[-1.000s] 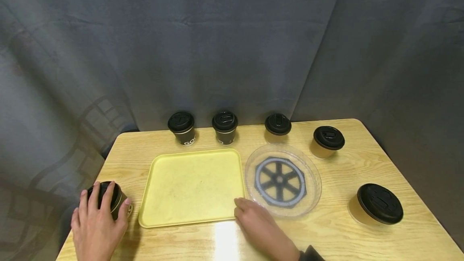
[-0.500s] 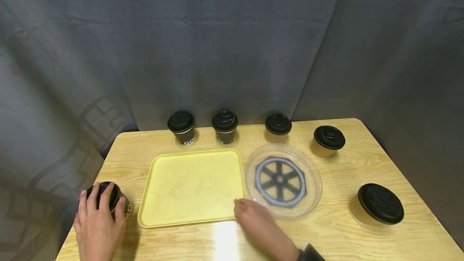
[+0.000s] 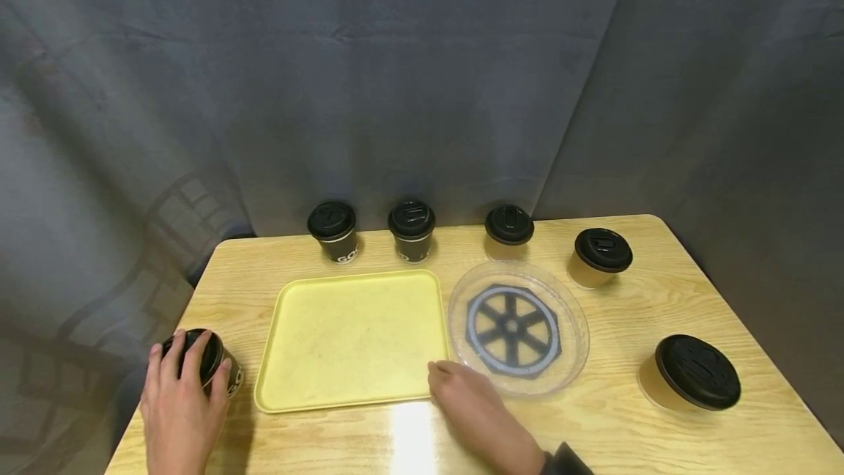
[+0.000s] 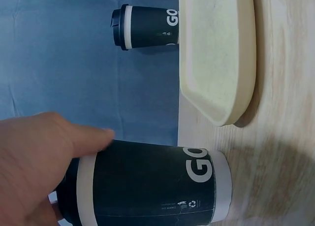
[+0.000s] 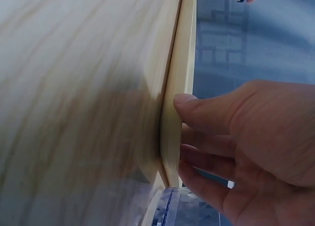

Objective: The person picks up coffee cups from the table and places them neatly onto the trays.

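At the table's left edge, my left hand [image 3: 181, 394] grips a black paper coffee cup [image 4: 152, 184] from above, around its black lid. The cup is upright on the table, with white "GO" lettering on its side. In the left wrist view the thumb lies along the cup just below the lid; the other fingers are mostly hidden. My right hand [image 3: 478, 413] is at the near right corner of the yellow rectangular tray [image 3: 349, 343]. The right wrist view shows its thumb on the tray's outer rim [image 5: 172, 117] and the other fingers over the far side, pinching the rim.
Right of the tray stands a clear round plastic dish [image 3: 574, 358] with a dark spoked pattern. Behind are two black lidded cups [image 3: 339, 246] [image 3: 413, 246] and two brown lidded cups [image 3: 504, 246] [image 3: 587, 270]. Another brown cup [image 3: 659, 383] stands at right. Grey curtain [image 3: 422, 94] surrounds the table.
My left thumb has drawn in against the cup, and more of its lettering shows. My right hand has stayed at the tray corner. The head view has shifted slightly.
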Motion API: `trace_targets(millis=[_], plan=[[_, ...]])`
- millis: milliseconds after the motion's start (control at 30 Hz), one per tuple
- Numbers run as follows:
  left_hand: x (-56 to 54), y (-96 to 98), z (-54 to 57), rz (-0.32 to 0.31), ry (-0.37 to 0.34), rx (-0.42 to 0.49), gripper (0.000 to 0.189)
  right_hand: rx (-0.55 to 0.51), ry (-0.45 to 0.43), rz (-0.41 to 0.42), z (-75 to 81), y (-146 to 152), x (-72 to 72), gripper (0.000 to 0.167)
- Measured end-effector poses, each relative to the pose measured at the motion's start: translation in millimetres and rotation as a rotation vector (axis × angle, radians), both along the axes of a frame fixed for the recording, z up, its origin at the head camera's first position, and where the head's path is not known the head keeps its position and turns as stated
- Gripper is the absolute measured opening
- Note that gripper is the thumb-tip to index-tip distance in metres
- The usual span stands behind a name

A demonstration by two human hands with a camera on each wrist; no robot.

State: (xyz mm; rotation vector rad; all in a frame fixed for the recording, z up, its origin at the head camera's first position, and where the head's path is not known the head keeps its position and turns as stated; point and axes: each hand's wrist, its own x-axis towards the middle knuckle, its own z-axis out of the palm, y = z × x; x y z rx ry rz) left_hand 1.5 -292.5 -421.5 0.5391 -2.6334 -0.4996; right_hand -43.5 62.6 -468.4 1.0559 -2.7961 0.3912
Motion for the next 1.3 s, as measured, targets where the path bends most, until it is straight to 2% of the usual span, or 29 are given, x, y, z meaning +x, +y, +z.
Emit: trace_targets(millis=[200, 467, 700, 967, 1167, 1300], plan=[[-2.3, 0.7, -0.3, -0.038, 0.043, -0.013, 0.053, 0.008, -0.008, -0.023, 1.5, 1, 0.2, 0.017], [-1.7, 0.0, -0.5, -0.044, 0.053, 0.004, 0.053, 0.013, -0.009, -0.013, 3.5, 2, -0.3, 0.026], [-0.6, 0.4, 0.3, -0.039, 0.058, -0.014, 0.052, -0.002, 0.004, 0.003, 2.7, 1, -0.7, 0.014], [-6.0, 3.7, 10.3, -0.055, 0.087, -0.023, 0.052, 0.002, -0.005, 0.002, 1.6, 1, -0.7, 0.018], [-15.1, 6.3, 21.1, -0.106, 0.169, -0.076, 0.052, 0.003, -0.001, -0.007, 1.7, 1, 0.0, 0.019], [-19.9, 8.3, 25.4, -0.126, 0.177, -0.089, 0.053, -0.004, 0.006, 0.002, 2.2, 0, 1.0, 0.018]])
